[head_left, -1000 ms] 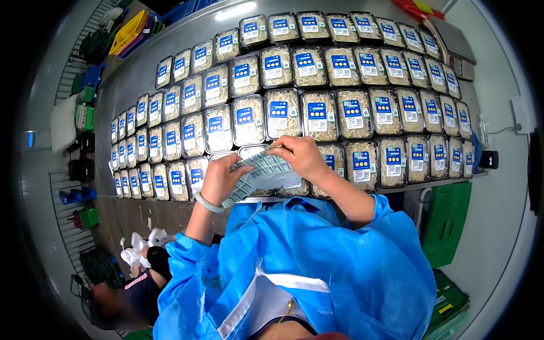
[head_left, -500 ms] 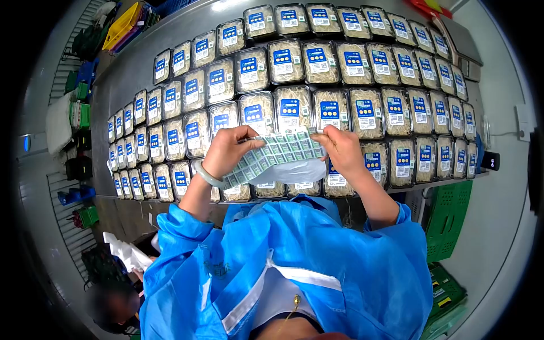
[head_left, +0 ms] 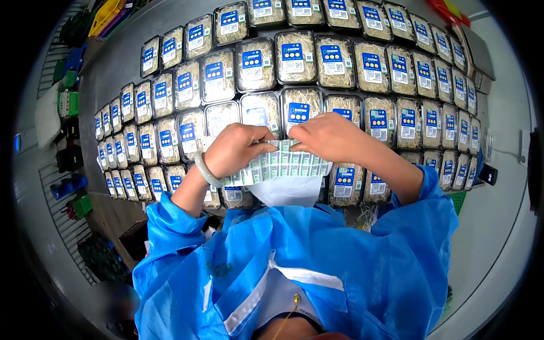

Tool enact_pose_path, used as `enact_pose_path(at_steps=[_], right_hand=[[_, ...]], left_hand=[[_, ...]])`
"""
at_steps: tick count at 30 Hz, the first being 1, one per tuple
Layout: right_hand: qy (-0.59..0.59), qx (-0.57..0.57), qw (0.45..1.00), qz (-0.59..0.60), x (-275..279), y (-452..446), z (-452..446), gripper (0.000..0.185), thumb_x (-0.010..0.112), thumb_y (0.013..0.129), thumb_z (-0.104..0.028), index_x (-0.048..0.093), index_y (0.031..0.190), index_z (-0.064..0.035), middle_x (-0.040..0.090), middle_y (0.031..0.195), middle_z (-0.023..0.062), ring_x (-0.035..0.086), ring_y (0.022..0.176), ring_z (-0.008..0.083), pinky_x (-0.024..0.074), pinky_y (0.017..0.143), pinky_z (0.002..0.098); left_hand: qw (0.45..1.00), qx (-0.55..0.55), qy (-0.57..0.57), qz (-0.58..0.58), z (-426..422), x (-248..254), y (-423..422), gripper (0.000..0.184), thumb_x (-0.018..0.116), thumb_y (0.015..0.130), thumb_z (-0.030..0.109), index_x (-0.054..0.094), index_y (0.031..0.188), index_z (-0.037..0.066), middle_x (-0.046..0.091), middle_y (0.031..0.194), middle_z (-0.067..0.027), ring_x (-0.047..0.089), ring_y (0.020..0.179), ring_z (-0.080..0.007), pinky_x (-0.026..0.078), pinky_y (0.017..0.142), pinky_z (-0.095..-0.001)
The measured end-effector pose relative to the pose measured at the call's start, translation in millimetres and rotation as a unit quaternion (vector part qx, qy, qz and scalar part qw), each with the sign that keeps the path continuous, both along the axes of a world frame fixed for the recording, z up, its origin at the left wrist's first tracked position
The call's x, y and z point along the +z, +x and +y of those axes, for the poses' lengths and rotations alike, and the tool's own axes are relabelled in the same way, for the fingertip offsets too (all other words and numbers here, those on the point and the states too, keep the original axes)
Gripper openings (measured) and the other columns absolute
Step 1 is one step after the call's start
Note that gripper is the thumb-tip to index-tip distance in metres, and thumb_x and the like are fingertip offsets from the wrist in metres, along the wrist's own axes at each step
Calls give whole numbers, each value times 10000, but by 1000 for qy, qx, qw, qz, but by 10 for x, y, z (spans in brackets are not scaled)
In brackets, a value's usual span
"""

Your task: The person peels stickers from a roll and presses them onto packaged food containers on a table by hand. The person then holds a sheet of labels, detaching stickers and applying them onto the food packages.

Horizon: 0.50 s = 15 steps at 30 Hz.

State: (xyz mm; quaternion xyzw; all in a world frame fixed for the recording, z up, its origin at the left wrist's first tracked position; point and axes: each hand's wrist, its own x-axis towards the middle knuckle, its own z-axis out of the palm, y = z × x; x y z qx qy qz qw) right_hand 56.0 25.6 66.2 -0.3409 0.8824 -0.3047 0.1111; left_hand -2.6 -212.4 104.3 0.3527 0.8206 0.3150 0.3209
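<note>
A sheet of small green and white stickers [head_left: 283, 164] hangs in front of me, its white backing paper [head_left: 290, 191] drooping below. My left hand [head_left: 238, 148], with a pale bangle at the wrist, pinches the sheet's upper edge between thumb and fingers. Close beside it, my right hand [head_left: 324, 136] has thumb and fingers pressed together at the top edge of the same sheet. Behind and around the hands, several rows of black trays of pale sprouts [head_left: 296, 56] carry blue and white labels. Some of them also bear a small green sticker.
The trays stand on a metal table [head_left: 122, 59]. At the right back is a grey box-like object [head_left: 475, 50]. A black device [head_left: 488, 175] sits by the right edge. Yellow crates [head_left: 106, 17] are at the upper left; a blurred person [head_left: 110, 303] is at the lower left.
My right hand has moved left along the sheet's top edge, closer to my left hand. The view has shifted nearer to the trays, and the person at lower left shows less.
</note>
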Motion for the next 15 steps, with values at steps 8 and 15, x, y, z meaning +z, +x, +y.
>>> enact_pose_path(at_steps=[8,15], right_hand=[[-42,43,979,197,-410,-252,27,112,612,824,-207,559,818,-108,577,720,30,603,654,211,472,570,343],[-250,-433,847,-179,-314,-1051,795,179,614,927,-170,629,1080,-79,692,870,19,621,666,129,528,568,283]], left_hand=[[981,70,-27,-178,-64,-319,-308,156,735,849,128,677,917,0,596,677,-12,449,654,-42,404,561,-256],[974,129,-50,-180,-97,-853,-542,173,718,854,160,668,894,-1,592,639,-81,483,581,-100,415,549,-301]])
